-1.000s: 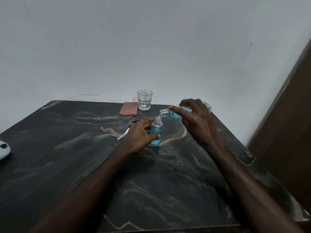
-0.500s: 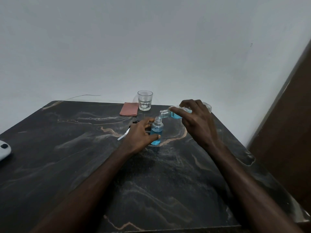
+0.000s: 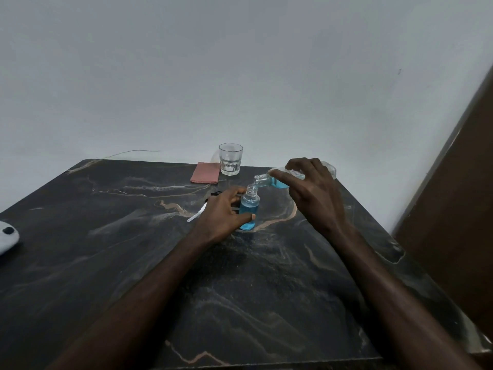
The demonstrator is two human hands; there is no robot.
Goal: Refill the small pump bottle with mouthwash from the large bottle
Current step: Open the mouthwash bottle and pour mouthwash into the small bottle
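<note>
The small clear bottle [image 3: 249, 209], filled with blue mouthwash to about its shoulder, stands upright and uncapped on the dark marble table [image 3: 133, 263]. My left hand [image 3: 222, 213] grips its body from the left. My right hand [image 3: 312, 194] holds the large bottle [image 3: 269, 180] tipped on its side, its open neck right over the small bottle's mouth. Blue liquid shows in the large bottle's lower half. The pump top with its white tube [image 3: 197, 213] lies on the table behind my left hand, mostly hidden.
An empty glass tumbler [image 3: 230, 158] and a folded pink cloth [image 3: 205, 172] sit at the table's far edge. A white device [image 3: 6, 236] lies at the left edge. A brown door or panel [image 3: 458, 209] rises to the right of the table.
Both hands hold nearly the same pose. The blue level in the small bottle has risen slightly.
</note>
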